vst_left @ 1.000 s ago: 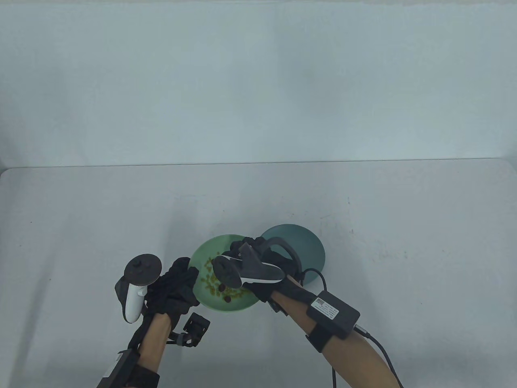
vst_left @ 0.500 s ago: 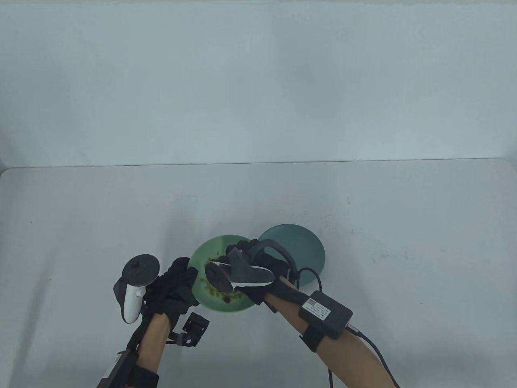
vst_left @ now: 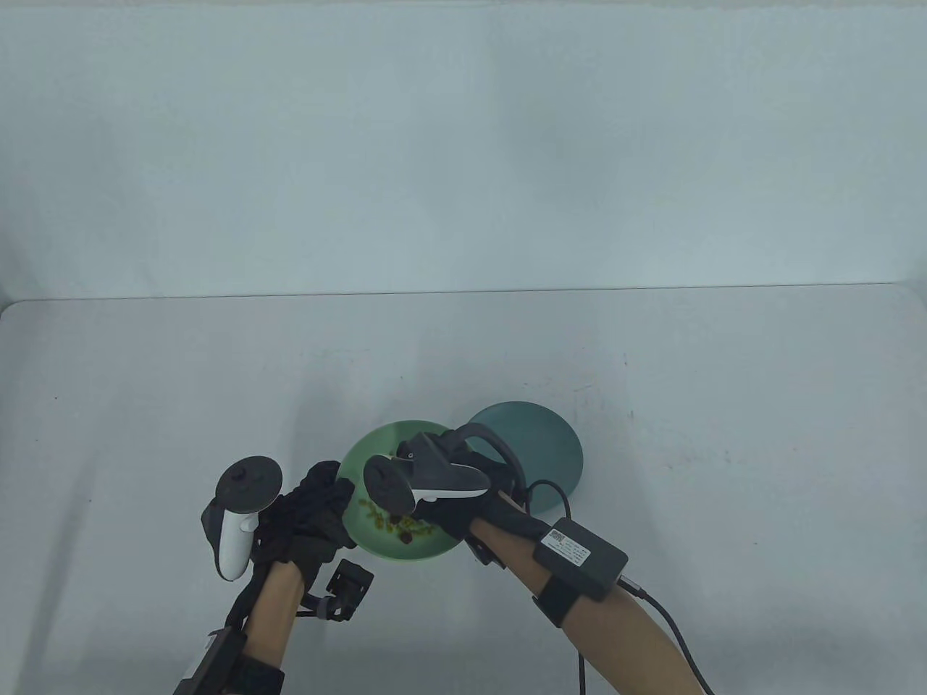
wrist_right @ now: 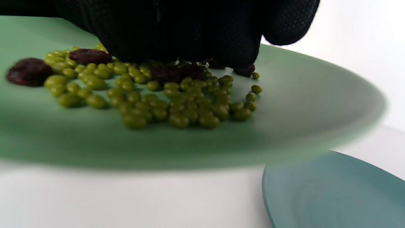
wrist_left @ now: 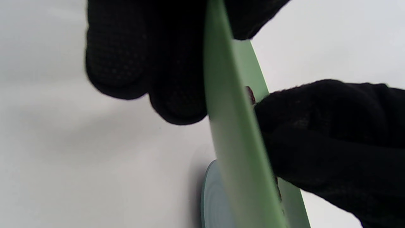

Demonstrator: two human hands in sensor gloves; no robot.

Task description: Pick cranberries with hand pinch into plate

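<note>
A light green plate holds many small green beans and a few dark red cranberries, which also show in the table view. My left hand grips the plate's left rim, fingers under it, and tilts it. My right hand is over the plate, its fingertips bunched and down on cranberries among the beans. Whether they pinch one is hidden. An empty teal plate lies just right of the green one.
The white table runs wide to the left, right and back. My right forearm carries a black box with a cable that trails to the bottom edge. The teal plate's rim sits just below the tilted green plate.
My right hand has moved left and down from near the teal plate into the green plate, onto the cranberries. My left hand still holds the rim.
</note>
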